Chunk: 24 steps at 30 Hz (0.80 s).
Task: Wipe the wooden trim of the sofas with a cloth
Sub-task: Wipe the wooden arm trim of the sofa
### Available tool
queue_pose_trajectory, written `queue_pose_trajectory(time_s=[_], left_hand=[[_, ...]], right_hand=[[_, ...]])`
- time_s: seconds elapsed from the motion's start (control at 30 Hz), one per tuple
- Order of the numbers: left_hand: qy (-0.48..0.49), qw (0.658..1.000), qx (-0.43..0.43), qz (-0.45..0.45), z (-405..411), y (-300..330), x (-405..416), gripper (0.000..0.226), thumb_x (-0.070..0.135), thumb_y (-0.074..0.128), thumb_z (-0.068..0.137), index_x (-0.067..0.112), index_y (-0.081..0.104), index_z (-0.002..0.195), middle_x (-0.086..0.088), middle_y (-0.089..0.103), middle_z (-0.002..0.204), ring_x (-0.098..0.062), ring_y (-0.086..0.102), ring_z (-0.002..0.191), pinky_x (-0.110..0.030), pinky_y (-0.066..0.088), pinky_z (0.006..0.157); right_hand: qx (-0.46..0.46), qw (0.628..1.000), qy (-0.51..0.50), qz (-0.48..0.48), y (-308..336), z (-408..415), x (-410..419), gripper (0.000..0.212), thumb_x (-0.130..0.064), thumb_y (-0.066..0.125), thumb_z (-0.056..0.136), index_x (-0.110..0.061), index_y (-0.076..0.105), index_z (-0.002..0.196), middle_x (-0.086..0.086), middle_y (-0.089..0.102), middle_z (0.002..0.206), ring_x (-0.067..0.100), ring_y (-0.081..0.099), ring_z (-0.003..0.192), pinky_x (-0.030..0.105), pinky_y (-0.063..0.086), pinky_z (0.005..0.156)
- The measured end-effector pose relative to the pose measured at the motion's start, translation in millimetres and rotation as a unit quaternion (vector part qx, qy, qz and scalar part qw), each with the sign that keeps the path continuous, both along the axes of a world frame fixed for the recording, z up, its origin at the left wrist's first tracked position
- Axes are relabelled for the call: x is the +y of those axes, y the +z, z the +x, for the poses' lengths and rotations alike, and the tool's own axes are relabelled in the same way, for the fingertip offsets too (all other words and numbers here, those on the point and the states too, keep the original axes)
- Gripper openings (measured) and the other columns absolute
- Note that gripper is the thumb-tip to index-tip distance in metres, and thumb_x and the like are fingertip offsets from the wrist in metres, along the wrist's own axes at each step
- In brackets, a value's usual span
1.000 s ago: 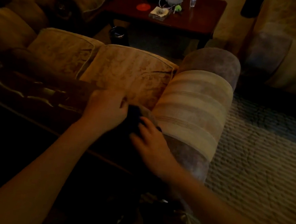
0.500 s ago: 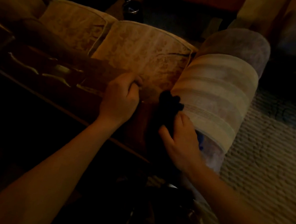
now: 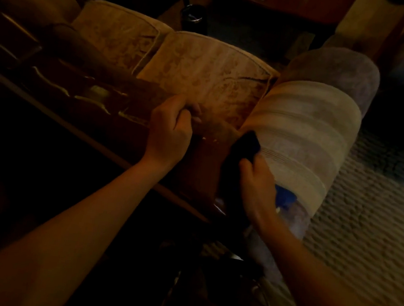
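a: report position of the left hand [image 3: 170, 128].
b: it rests on the top edge of the sofa back, on the wooden trim [image 3: 95, 92]. the fingers are curled over the edge toward the seat cushions. no object is visible inside the grip.

a: report position of the right hand [image 3: 255, 185].
b: it grips a dark cloth [image 3: 244, 145]. the cloth is bunched and pressed at the corner where the trim meets the striped armrest [image 3: 300, 137]. the thumb lies on the near side of the cloth; the remaining fingers are hidden behind it.

a: spacing between the hands?
b: apart, with a bare stretch of brown wood between them. they do not touch.

a: condition of the trim?
b: glossy, carved, running from the left edge of the view down to the corner. light glints on its raised parts. lighting is low, so surface detail cannot be read.

a: surroundings?
b: two patterned seat cushions [image 3: 206, 73] lie beyond the trim. a ribbed rug [image 3: 372, 214] lies to the right of the armrest. a dark red table [image 3: 293, 0] stands at the top of the view with small items on it, too blurred to identify. something blue [image 3: 283, 197] shows just beside the right wrist; its identity cannot be determined.
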<state>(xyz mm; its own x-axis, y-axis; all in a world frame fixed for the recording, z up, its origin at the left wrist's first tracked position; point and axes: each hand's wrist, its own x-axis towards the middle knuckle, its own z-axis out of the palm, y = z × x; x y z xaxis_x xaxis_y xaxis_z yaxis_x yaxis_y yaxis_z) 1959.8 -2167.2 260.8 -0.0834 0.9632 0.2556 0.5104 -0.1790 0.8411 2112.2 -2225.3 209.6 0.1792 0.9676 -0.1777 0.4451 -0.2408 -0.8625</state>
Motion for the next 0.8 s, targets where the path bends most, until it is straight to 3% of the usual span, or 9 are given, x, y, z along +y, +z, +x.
queue_pose_trajectory(time_s=[0.1,0.2,0.33,0.47,0.53,0.63,0.7,0.77,0.8], left_hand=[[0.033,0.999,0.023,0.032,0,1,0,0.024,0.006,0.037,0.083,0.002,0.060,0.078,-0.008,0.061,0.078,-0.008,0.056,0.069,-0.014,0.042,0.065],[0.037,0.998,0.029,0.032,0,2,2,0.023,0.004,0.038,0.080,-0.001,0.060,0.076,-0.007,0.059,0.077,-0.001,0.051,0.067,-0.009,0.036,0.064],[0.012,1.000,0.013,0.009,0,-1,1,0.023,0.006,0.036,0.082,0.004,0.058,0.078,-0.001,0.058,0.072,-0.007,0.057,0.069,-0.021,0.046,0.066],[-0.008,1.000,0.026,0.011,1,-2,3,0.023,0.007,0.035,0.084,0.007,0.058,0.078,0.003,0.056,0.072,-0.015,0.059,0.070,-0.035,0.050,0.067],[-0.015,1.000,0.024,0.010,0,-1,3,0.023,0.007,0.035,0.084,0.007,0.057,0.078,0.004,0.055,0.071,-0.009,0.057,0.068,-0.029,0.050,0.066],[0.003,0.999,0.043,0.018,2,0,0,0.020,0.008,0.037,0.082,0.008,0.057,0.078,0.001,0.056,0.076,0.001,0.052,0.068,-0.009,0.039,0.064],[0.023,0.999,0.042,0.021,-1,0,-1,0.018,0.008,0.038,0.080,0.009,0.056,0.079,0.000,0.057,0.080,0.000,0.052,0.072,-0.007,0.038,0.067],[0.024,1.000,0.014,0.004,-4,1,-2,0.018,0.008,0.038,0.081,0.009,0.055,0.081,0.000,0.056,0.079,-0.011,0.058,0.075,-0.019,0.045,0.072],[0.018,1.000,0.015,-0.003,-4,1,-3,0.018,0.008,0.037,0.081,0.010,0.055,0.082,0.000,0.056,0.079,-0.018,0.060,0.077,-0.025,0.046,0.071]], right_hand=[[-0.160,0.973,0.159,0.055,31,-32,43,0.034,-0.041,0.036,0.093,-0.014,0.055,0.100,0.006,0.060,0.103,0.021,0.055,0.091,0.036,0.044,0.079],[-0.063,0.958,0.273,-0.054,32,-34,87,0.037,-0.032,0.032,0.098,-0.010,0.058,0.114,0.011,0.058,0.116,0.026,0.054,0.107,0.038,0.042,0.091],[0.097,0.970,0.172,-0.141,4,17,53,0.039,-0.022,0.033,0.101,-0.003,0.044,0.134,0.015,0.044,0.140,0.027,0.040,0.129,0.026,0.029,0.101],[-0.030,0.989,0.127,-0.074,-19,35,9,0.032,-0.013,0.031,0.101,0.002,0.052,0.121,0.018,0.053,0.124,0.031,0.047,0.119,0.021,0.031,0.088],[-0.066,0.986,0.151,-0.017,-5,17,20,0.030,-0.017,0.032,0.100,-0.002,0.056,0.109,0.011,0.057,0.107,0.028,0.053,0.106,0.026,0.035,0.080],[-0.087,0.974,0.209,0.030,28,-23,54,0.036,-0.034,0.034,0.095,-0.009,0.058,0.104,0.006,0.061,0.098,0.024,0.058,0.089,0.038,0.046,0.078],[-0.097,0.964,0.247,0.018,35,-36,71,0.036,-0.033,0.033,0.097,-0.010,0.058,0.110,0.009,0.061,0.105,0.026,0.057,0.097,0.038,0.045,0.082],[-0.035,0.972,0.233,-0.008,26,-18,74,0.037,-0.025,0.032,0.101,-0.004,0.053,0.122,0.016,0.055,0.123,0.027,0.051,0.109,0.029,0.039,0.088],[-0.015,0.975,0.223,-0.017,9,0,64,0.037,-0.021,0.032,0.101,-0.002,0.050,0.128,0.015,0.051,0.129,0.021,0.048,0.108,0.021,0.038,0.085]])
